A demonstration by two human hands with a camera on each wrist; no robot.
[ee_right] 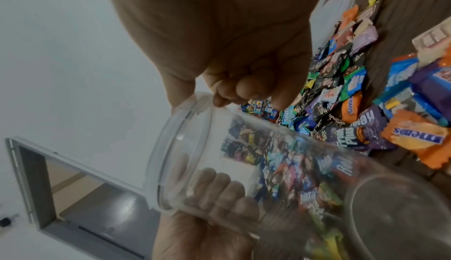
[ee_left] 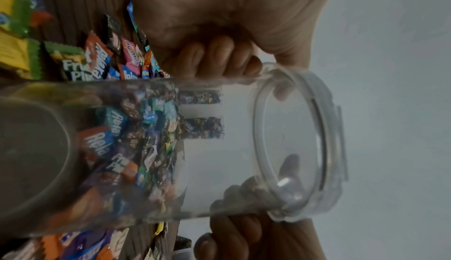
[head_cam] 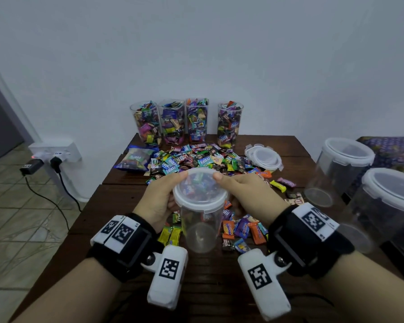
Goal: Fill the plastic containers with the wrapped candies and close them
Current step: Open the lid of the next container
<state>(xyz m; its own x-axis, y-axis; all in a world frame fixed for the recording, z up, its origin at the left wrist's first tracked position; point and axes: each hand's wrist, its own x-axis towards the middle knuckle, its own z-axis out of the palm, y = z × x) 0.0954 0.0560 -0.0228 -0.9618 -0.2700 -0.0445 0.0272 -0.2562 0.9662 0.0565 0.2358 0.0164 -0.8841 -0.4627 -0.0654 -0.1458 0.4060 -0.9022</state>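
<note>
I hold a clear plastic container (head_cam: pixel 201 220) with both hands over the wooden table (head_cam: pixel 208 287), tilted with its base toward me. It has no candies inside, and a translucent white lid (head_cam: pixel 200 191) sits on its mouth. My left hand (head_cam: pixel 165 195) grips the left side under the rim, its thumb lying on the lid's edge. My right hand (head_cam: pixel 239 190) grips the right side the same way. The wrist views show the container (ee_left: pixel 207 148) (ee_right: pixel 268 167) with fingers curled round its upper wall. Loose wrapped candies (head_cam: pixel 196 159) cover the table behind and around it.
Several lidless containers full of candies (head_cam: pixel 173 122) stand along the back edge by the wall. A stack of lids (head_cam: pixel 264 157) lies at the back right. Two lidded containers without candies (head_cam: pixel 338 169) (head_cam: pixel 383 206) stand at the right. A candy bag (head_cam: pixel 133 159) lies at the back left.
</note>
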